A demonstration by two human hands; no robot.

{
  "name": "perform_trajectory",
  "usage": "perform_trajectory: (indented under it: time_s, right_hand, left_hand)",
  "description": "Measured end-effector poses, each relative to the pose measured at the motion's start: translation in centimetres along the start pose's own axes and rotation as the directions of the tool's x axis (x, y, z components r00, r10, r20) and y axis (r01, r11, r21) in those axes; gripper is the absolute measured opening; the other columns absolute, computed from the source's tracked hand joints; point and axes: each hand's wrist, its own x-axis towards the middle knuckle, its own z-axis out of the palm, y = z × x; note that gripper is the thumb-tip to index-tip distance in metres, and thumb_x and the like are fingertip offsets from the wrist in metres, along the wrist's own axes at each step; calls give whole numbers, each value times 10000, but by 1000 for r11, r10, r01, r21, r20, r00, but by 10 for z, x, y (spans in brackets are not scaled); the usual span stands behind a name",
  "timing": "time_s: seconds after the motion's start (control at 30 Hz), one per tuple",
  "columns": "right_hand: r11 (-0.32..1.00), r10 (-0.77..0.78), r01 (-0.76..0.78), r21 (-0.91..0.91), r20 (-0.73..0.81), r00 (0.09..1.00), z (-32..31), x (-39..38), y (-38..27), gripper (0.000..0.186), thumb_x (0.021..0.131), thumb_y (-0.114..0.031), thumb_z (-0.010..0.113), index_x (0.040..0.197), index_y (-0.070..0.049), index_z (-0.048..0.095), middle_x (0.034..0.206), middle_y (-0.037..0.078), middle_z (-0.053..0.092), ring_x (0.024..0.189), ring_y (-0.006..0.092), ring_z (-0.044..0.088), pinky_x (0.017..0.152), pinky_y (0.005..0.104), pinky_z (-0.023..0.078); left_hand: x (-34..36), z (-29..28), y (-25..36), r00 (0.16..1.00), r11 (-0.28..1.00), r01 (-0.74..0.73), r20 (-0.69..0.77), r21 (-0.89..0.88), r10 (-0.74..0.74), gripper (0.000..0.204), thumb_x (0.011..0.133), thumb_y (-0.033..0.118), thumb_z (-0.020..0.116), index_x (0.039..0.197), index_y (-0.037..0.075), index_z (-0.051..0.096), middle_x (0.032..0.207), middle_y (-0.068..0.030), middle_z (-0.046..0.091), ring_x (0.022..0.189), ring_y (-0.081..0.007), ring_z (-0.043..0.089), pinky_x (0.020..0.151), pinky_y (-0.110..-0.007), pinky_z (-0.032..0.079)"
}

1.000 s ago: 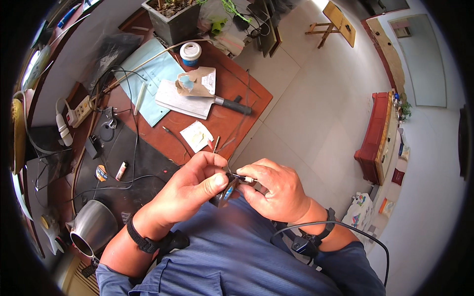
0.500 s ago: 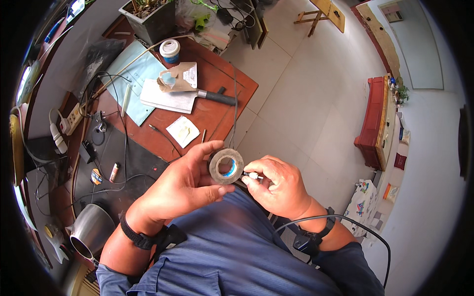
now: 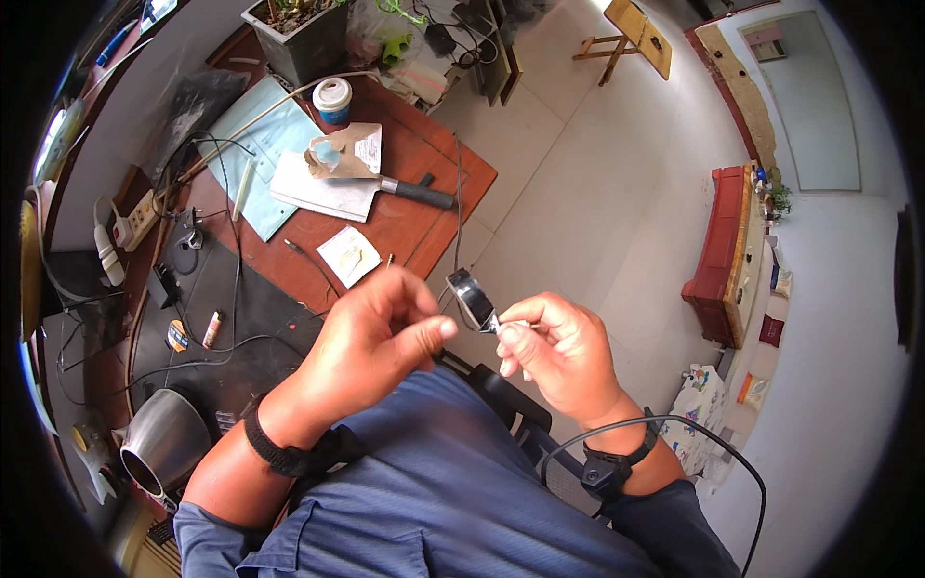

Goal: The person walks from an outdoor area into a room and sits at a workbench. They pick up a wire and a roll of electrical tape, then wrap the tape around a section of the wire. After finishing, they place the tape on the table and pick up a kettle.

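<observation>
A roll of black electrical tape (image 3: 467,292) is turned edge-on between my hands, its shiny outer face showing. Close under the roll, my right hand (image 3: 564,352) pinches a thin cable end, where a small pale, metallic-looking piece shows at the fingertips. The roll seems joined to that spot by its tape; the exact contact is too small to tell. My left hand (image 3: 371,332) is left of the roll and apart from it, fingers loosely curled and thumb stretched out, holding nothing. A dark cable (image 3: 458,207) runs from the table towards the roll.
On the brown table (image 3: 462,159) lie a cleaver (image 3: 414,192), papers, a white packet (image 3: 349,256) and a lidded cup (image 3: 332,100). Nearer on the left are loose cables, a lighter (image 3: 213,328), a power strip (image 3: 145,220) and a metal pot (image 3: 166,438). A potted plant (image 3: 299,43) stands behind.
My left hand has let go of the tape roll and drawn slightly left. The roll has swung from face-on to edge-on, beside my right fingertips, which still pinch the cable end.
</observation>
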Motion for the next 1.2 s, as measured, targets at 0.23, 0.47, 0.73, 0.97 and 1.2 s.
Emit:
perform_trajectory:
  time_s: [0.23,0.47,0.73,0.97,1.2]
  right_hand:
    - [965,152,-146,219,-14,988,-8,2,-9,198,1100,-224,639,1078,-29,667,844,54,707,639,122,667,527,220,478]
    - [901,228,-222,374,29,973,-8,10,-15,222,1111,-253,621,1093,-34,660,833,60,697,620,128,663,497,208,461]
    - [966,157,-166,200,64,986,-7,13,-17,190,1084,-209,662,1109,-20,676,866,63,709,677,126,688,532,204,490]
    - [803,-383,382,-458,95,919,-2,24,-24,202,917,16,759,1114,-22,734,955,78,746,791,156,722,633,254,575]
    - [622,-508,520,-585,203,837,1,27,-31,219,897,-82,802,1109,-49,759,987,110,741,799,302,728,683,397,586]
  left_hand:
    - [9,8,4,951,999,45,307,20,-48,505,1062,160,699,1513,10,527,1269,-86,708,1196,-190,657,1043,-355,516]
    - [26,19,-3,978,959,-99,150,-265,143,961,973,30,775,1718,91,171,1684,-112,365,1460,-222,473,1195,-408,425]
    - [24,8,-3,976,981,-168,126,-93,179,787,946,21,800,1617,65,391,1543,-94,509,1344,-181,563,1124,-378,495]
    - [14,7,1,989,984,-135,40,-114,141,609,930,107,818,1473,14,559,1087,-29,683,949,-62,636,843,-245,550]
    - [6,-1,13,988,974,-147,77,170,136,580,974,123,785,1478,-15,534,1194,-45,687,1068,-91,645,947,-279,547]
